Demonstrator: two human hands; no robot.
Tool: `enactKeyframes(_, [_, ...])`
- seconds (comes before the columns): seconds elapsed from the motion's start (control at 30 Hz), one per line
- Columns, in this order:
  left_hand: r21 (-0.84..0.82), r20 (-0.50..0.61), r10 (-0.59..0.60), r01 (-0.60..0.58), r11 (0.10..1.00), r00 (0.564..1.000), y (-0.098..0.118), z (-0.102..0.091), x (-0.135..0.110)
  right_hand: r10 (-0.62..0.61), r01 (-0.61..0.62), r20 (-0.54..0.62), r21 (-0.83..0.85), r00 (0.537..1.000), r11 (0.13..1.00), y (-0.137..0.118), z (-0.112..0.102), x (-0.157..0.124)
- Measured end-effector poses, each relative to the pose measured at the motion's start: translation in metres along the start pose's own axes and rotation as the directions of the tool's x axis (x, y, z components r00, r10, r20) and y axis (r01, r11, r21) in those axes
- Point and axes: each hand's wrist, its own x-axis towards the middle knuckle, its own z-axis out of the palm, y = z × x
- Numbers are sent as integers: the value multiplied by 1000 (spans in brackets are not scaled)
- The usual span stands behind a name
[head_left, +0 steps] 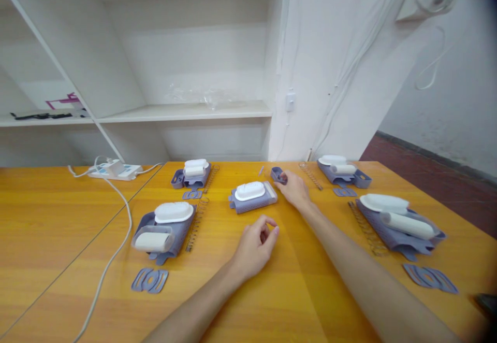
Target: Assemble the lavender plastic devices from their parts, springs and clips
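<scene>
My right hand (295,189) reaches to the back middle of the table, its fingertips closed on the near edge of a small grey-purple plastic cup (276,172). Just left of it lies a grey-purple perforated plastic housing (254,205) with a white oval cover (249,191) on top. A pale clear strip (271,191) shows at the housing's right end. My left hand (254,244) hovers nearer to me, fingers loosely curled, thumb tip close to the index finger, nothing visible in it. A small clear piece (261,170) lies behind the housing.
Similar part sets stand around: front left (174,229), back left (198,180), back right (337,174) and front right (399,224). Coil springs (198,224) and flat grey plates (149,280) lie beside them. A white cable (116,260) runs from a power strip (116,170) at left.
</scene>
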Motion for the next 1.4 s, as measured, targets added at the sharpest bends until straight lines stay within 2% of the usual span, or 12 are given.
enactKeyframes(0.13, [177,-48,67,-58,983,997,-8,-11,8,22,-24,39,38,999,999,6,-2,-16])
enactKeyframes(0.27, [252,-123,66,-33,967,990,-20,-23,28,69,-79,62,165,996,983,7,-21,-49])
enactKeyframes(0.4, [328,-136,71,-23,944,988,-24,-30,46,175,-205,107,522,979,828,-2,-39,-83])
enactKeyframes(0.53, [307,-60,147,-122,944,987,-14,-26,49,192,-282,208,675,959,681,-19,-44,-95])
enactKeyframes(0.63, [204,-25,265,-255,945,964,-6,-19,44,65,-286,322,711,945,642,-32,-45,-99])
enactKeyframes(0.73, [116,-46,282,-275,954,958,-5,-14,39,-46,-261,375,723,926,640,-40,-47,-103])
enactKeyframes(0.87, [37,-104,181,-178,983,978,-11,-16,35,154,-316,278,778,948,542,-37,-49,-105])
enactKeyframes(0.93, [40,-131,163,-159,986,978,-13,-18,34,241,-335,245,812,939,479,-32,-47,-103])
enactKeyframes(1.07, [81,-135,219,-209,974,966,-15,-19,34,318,-473,363,776,876,417,-26,-41,-101])
enactKeyframes(1.17, [121,-124,247,-232,965,961,-15,-17,33,299,-467,368,778,881,420,-28,-36,-104])
enactKeyframes(1.3, [145,-121,260,-242,959,958,-14,-17,32,205,-457,409,792,889,405,-32,-37,-107])
enactKeyframes(1.4, [136,-123,271,-254,958,955,-13,-16,33,105,-476,471,807,876,348,-31,-39,-108])
